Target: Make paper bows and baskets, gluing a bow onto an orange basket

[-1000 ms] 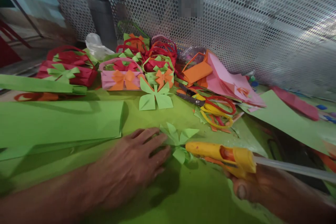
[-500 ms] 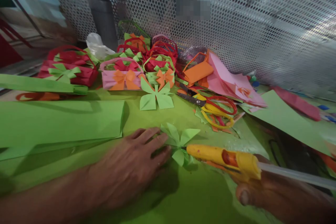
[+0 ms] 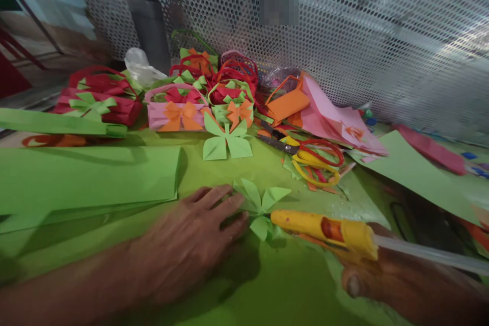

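Observation:
My left hand (image 3: 194,239) lies flat on the green table cover, its fingers stretched out and pressing on the left side of a small green paper bow (image 3: 262,204). My right hand (image 3: 385,277) is wrapped round a yellow glue gun (image 3: 328,229) with a clear glue stick out the back. The gun's nozzle points left and touches the middle of the bow.
A larger green paper bow (image 3: 226,142) lies further back. Behind it stand pink and red paper baskets (image 3: 176,109) with bows. Yellow and red scissors (image 3: 311,160) lie to the right, folded green sheets (image 3: 87,175) to the left, and a perforated metal screen (image 3: 344,25) behind.
The glue gun has shifted very slightly; both hands stay in nearly the same place on the bow.

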A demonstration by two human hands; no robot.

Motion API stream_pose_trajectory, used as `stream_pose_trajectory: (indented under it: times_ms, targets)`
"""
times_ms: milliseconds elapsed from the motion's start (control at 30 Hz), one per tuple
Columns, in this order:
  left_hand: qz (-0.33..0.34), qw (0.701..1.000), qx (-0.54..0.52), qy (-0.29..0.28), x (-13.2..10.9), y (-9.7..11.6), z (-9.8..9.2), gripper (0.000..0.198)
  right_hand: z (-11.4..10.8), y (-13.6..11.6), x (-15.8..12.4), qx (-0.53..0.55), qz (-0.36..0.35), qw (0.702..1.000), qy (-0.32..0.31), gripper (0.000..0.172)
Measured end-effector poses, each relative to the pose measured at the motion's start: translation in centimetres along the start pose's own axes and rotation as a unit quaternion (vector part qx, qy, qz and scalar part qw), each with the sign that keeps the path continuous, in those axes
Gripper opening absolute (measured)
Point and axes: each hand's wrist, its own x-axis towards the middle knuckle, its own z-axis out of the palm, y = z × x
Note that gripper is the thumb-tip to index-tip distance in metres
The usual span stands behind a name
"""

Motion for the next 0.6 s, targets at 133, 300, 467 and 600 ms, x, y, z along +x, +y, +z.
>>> stream_pose_trajectory:
  times_ms: [133,300,467,600]
  targets:
    - [0.000,1.000,0.002,-0.015,0.00,-0.11,-0.09,0.029,-0.25,-0.39,0.31,-0.007,0.035,0.999,-0.038,0.058]
    - [0.005,1.000,0.008,0.012,-0.05,-0.12,0.37,0.030,-0.68,0.33,0.25,-0.004,0.015,0.998,-0.059,0.047]
    - [0.007,1.000,0.013,-0.001,0.03,-0.03,0.22,0.030,-0.23,-0.14,0.43,0.000,0.030,0.999,-0.017,0.052]
    - [0.008,1.000,0.001,-0.012,0.08,0.00,-0.12,0.032,-0.13,-0.51,0.44,-0.013,0.028,1.000,-0.001,0.054]
